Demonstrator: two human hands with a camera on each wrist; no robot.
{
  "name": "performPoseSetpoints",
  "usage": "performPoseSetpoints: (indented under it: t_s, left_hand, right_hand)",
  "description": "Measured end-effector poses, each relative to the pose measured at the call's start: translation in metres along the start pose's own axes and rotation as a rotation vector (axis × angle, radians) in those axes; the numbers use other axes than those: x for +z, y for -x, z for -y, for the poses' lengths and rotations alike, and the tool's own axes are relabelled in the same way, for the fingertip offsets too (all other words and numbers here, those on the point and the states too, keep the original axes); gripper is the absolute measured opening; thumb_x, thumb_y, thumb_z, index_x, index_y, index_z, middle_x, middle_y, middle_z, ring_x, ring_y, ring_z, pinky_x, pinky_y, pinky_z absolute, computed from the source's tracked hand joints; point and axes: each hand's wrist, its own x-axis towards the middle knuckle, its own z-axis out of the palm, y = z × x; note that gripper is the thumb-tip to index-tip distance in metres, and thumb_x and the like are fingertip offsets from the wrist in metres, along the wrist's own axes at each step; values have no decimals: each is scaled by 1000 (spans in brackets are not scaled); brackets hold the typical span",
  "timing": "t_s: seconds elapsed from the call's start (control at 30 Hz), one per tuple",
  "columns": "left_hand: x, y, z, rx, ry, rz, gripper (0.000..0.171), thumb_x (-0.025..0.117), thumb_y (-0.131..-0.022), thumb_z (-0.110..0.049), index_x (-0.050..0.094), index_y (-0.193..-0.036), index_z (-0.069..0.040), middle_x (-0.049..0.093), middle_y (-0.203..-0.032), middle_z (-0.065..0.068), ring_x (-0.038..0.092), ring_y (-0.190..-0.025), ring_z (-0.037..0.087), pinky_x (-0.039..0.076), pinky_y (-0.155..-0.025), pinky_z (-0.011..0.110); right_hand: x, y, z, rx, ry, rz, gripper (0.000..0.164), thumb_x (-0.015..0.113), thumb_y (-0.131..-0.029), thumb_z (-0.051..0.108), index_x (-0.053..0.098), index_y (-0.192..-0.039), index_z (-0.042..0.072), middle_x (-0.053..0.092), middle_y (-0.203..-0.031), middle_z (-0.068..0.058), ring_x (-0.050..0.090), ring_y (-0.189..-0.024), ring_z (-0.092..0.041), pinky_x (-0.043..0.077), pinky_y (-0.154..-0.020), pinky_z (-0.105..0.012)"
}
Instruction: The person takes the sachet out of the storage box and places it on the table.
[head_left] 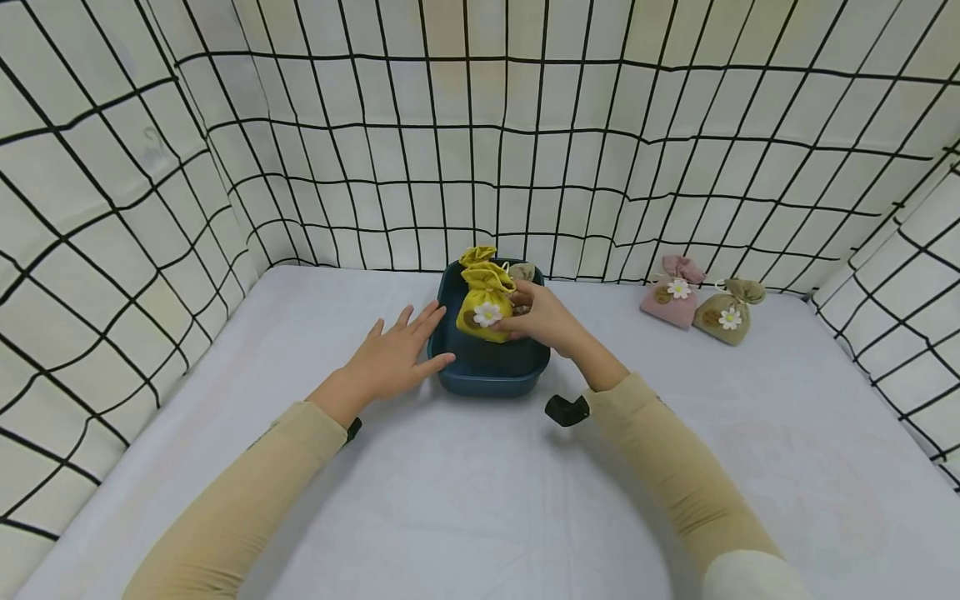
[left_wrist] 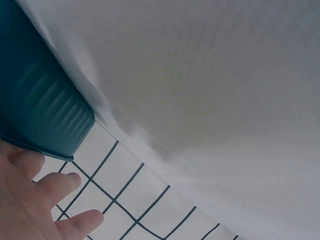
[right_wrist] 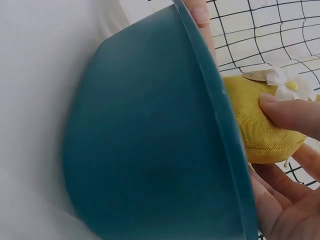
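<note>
A blue-green plastic basin (head_left: 489, 385) stands on the white-covered table. My right hand (head_left: 546, 321) pinches a yellow drawstring pouch (head_left: 480, 304) with a white flower on it, over the basin. In the right wrist view the thumb presses the front of the yellow pouch (right_wrist: 255, 120), with fingers behind it, close to the rim of the basin (right_wrist: 207, 65). My left hand (head_left: 393, 357) lies at the basin's left rim, its fingers straight and spread. Behind the held pouch, another yellow pouch top (head_left: 477, 255) and a beige pouch (head_left: 522, 272) show partly, the rest hidden.
To the right, near the back edge, a pink pouch (head_left: 670, 304) and a beige-green pouch (head_left: 724, 318) lean side by side, each with a white flower. Black wire grid panels (head_left: 495, 129) over white sheeting enclose the back and both sides of the table.
</note>
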Motion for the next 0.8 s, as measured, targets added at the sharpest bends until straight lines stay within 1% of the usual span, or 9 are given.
performPoseSetpoints:
  t_s: [0.17, 0.37, 0.43, 0.53, 0.63, 0.7, 0.8]
  left_hand:
    - [0, 0, 0, 2, 3, -6, 86, 43, -104, -64, 11, -167, -16, 7, -172, 5, 7, -156, 38, 8, -117, 71]
    - [1, 0, 0, 14, -4, -24, 86, 46, -104, -61, 13, -167, -13, 10, -172, 7, 10, -155, 40, 9, -116, 72]
    - [1, 0, 0, 15, -4, -26, 86, 46, -104, -61, 13, -167, -13, 10, -172, 7, 10, -155, 41, 9, -116, 72]
    - [1, 1, 0, 17, -8, -32, 86, 46, -104, -62, 14, -166, -13, 10, -172, 7, 10, -155, 41, 10, -116, 72]
    - [0, 0, 0, 19, -9, -35, 85, 45, -104, -61, 14, -166, -12, 11, -172, 8, 11, -155, 42, 10, -116, 72]
    - [0, 0, 0, 17, -8, -34, 85, 46, -104, -60, 14, -166, -13, 11, -172, 8, 11, -155, 41, 10, -116, 72]
    - [1, 0, 0, 17, -6, -33, 84, 47, -104, -59, 14, -166, -12, 11, -171, 8, 11, -155, 41, 11, -116, 72]
  right_hand:
    - [-5, 7, -1, -45, 7, 33, 86, 77, -91, 4, 27, -162, 2, 46, -151, -25, 57, -127, -37, 59, -88, -37]
    - [-11, 15, -4, -60, -18, 56, 78, 74, -92, 3, 33, -159, 2, 45, -151, -25, 60, -121, -37, 59, -87, -37]
    - [-14, 18, -4, -64, -19, 58, 77, 73, -93, 4, 33, -159, 3, 44, -151, -25, 59, -122, -37, 59, -88, -37]
    - [-19, 22, -3, -65, -8, 50, 81, 73, -92, 7, 30, -161, 3, 43, -153, -25, 54, -129, -37, 57, -93, -40]
    - [-22, 26, -1, -56, -10, 41, 87, 73, -92, 7, 22, -163, 2, 40, -155, -25, 49, -135, -38, 55, -97, -43]
    - [-25, 29, -1, -48, -26, 37, 89, 72, -93, 6, 18, -163, 1, 39, -156, -26, 48, -136, -39, 54, -97, -43]
    - [-28, 33, -1, -46, -45, 27, 86, 71, -93, 3, 20, -163, 0, 40, -155, -26, 50, -135, -40, 57, -93, -41]
